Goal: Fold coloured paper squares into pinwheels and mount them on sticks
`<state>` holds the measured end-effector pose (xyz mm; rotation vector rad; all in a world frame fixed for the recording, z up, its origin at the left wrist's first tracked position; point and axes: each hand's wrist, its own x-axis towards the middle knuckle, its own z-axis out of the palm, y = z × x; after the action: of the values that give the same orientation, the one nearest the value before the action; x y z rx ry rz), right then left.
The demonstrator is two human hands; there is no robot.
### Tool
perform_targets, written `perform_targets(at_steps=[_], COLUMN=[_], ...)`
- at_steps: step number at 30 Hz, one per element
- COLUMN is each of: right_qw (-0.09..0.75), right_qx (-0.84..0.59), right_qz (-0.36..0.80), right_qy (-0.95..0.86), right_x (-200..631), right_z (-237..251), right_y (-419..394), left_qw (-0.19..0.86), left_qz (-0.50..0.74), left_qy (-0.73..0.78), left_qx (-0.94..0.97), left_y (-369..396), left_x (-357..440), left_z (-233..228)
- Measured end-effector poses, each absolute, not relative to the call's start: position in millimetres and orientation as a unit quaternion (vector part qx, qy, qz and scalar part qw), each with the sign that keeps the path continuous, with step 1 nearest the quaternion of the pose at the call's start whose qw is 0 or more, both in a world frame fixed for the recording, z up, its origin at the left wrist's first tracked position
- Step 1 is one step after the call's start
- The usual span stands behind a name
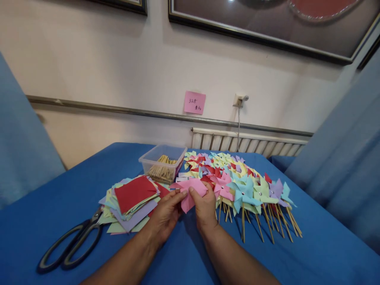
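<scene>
Between the two hands: pink paper (192, 192), raised above the blue tablecloth (267, 263), near the middle of the view; pointed corners stand out on several sides.
Left hand: at the paper's left side, thumb and fingers pinching its edge; the hand (166, 215) is angled inward from the lower left.
Right hand: at the paper's right side, thumb laid flat on the near face and fingers behind; the hand (207, 204) grips the sheet against that thumb.
Fingers behind the sheet: mostly hidden; their exact placing cannot be told. Whether the pink paper is folded or only cut is also hard to make out.
Paper stack (135, 198): left of the left hand, loosely piled, red sheet uppermost; lower sheets are largely covered.
Scissors (75, 240): nearer the viewer than the stack, dark handles in full view; blades out of sight at the pile's edge.
Plastic box (154, 160): beyond the hands, holding thin sticks (162, 169).
Pinwheels (243, 192): right of and beyond the right hand, in many colours, overlapping; rear ones hard to tell apart, some partly covered by the hand.
Wall picture (267, 29): cut off by the upper border.
Pink note (194, 103): on the wall, handwriting only partly legible.
</scene>
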<state>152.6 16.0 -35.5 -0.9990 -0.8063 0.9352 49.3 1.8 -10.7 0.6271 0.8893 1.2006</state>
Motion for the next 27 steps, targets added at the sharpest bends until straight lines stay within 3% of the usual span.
perform_targets(at_steps=[13, 27], right_qw=[0.707, 0.673], right_qx=[-0.446, -0.383], right_qz=[0.375, 0.454], right_qy=[-0.4, -0.441], right_x=[146.9, 145.3], right_z=[-30.6, -46.1], right_y=[5.7, 7.7], left_qw=[0.641, 0.623], left_qz=[0.529, 0.553], left_qy=[0.402, 0.439], left_qx=[0.383, 0.336], left_y=[-4.9, 3.0], left_x=[34.2, 22.4], left_z=[-5.5, -10.8])
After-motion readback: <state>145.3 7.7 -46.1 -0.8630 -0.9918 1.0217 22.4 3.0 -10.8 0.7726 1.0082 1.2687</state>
